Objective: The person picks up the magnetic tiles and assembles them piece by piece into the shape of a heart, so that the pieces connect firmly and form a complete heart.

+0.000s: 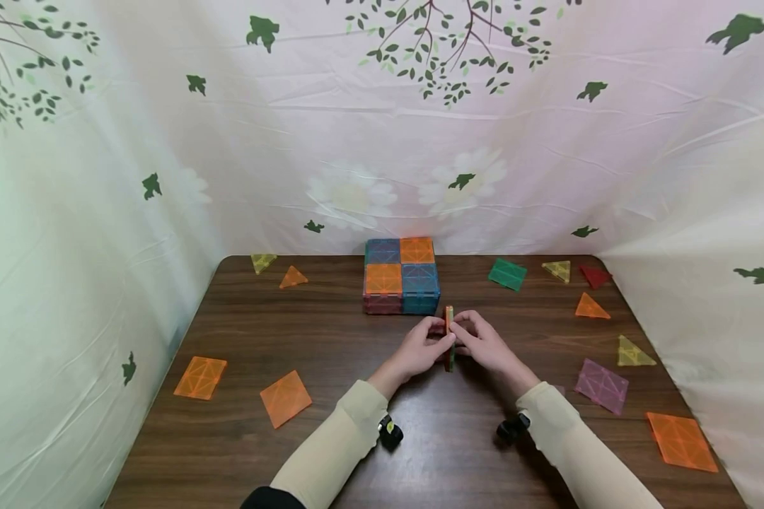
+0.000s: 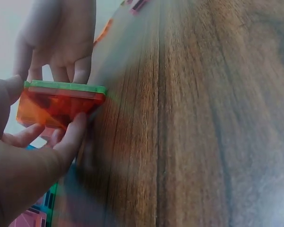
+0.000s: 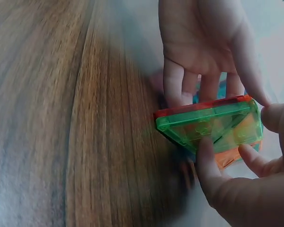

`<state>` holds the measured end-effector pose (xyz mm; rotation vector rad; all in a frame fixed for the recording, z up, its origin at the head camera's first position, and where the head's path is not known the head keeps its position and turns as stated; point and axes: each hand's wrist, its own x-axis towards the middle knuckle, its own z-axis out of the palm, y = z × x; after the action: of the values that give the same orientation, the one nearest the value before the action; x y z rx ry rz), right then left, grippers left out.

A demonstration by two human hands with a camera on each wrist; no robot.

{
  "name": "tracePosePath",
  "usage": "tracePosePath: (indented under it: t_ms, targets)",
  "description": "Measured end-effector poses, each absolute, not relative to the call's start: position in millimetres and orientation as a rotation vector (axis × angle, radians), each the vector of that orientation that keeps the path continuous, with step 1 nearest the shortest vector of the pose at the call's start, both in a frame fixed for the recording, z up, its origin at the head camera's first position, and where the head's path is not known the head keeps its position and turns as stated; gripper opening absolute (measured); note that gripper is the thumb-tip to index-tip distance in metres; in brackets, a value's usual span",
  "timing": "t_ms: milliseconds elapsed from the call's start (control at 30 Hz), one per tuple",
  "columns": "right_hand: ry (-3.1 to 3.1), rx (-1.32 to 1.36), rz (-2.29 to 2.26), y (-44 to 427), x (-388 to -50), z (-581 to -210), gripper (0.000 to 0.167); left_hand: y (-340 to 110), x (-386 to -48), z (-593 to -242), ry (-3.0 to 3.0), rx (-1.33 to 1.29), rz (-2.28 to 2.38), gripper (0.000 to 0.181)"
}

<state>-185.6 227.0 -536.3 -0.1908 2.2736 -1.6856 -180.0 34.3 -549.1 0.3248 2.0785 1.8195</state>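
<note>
My left hand (image 1: 420, 348) and right hand (image 1: 484, 346) together hold magnetic tiles (image 1: 449, 362) upright, edge-on to the head view, just in front of the tile box. The left hand's fingers lie on the red and orange side (image 2: 61, 106), seen in the left wrist view. In the right wrist view, the right hand's fingers press the green side (image 3: 203, 124). The pieces lie flat against each other; how many cannot be made out. Behind them stands the box (image 1: 401, 279) built of tiles, its top checkered orange and blue, its front pink and blue.
On the left lie two orange squares (image 1: 200, 377) (image 1: 286, 399), with yellow (image 1: 263, 262) and orange triangles (image 1: 293, 277) behind. To the right are a green tile (image 1: 507, 274), a purple square (image 1: 601, 386), an orange square (image 1: 681, 441) and several triangles (image 1: 591, 307). A patterned cloth (image 1: 280, 155) borders the table.
</note>
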Motion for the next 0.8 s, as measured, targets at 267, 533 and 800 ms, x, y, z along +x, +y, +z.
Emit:
tracePosePath:
  t_ms: [267, 533, 800]
  targets:
    - [2.258, -0.224, -1.76, 221.7, -183.8, -541.4, 0.039, 29.0, -176.1, -549.1, 2.053, 0.294, 1.893, 0.042]
    - [2.175, -0.239, -1.834, 215.9, -183.5, -543.9, 0.038, 21.8, -179.0, -554.5, 1.91, 0.221, 1.991, 0.04]
    - [2.079, -0.188, -1.881, 214.9, -182.8, -545.0, 0.036, 18.4, -180.1, -556.7, 1.871, 0.202, 1.984, 0.043]
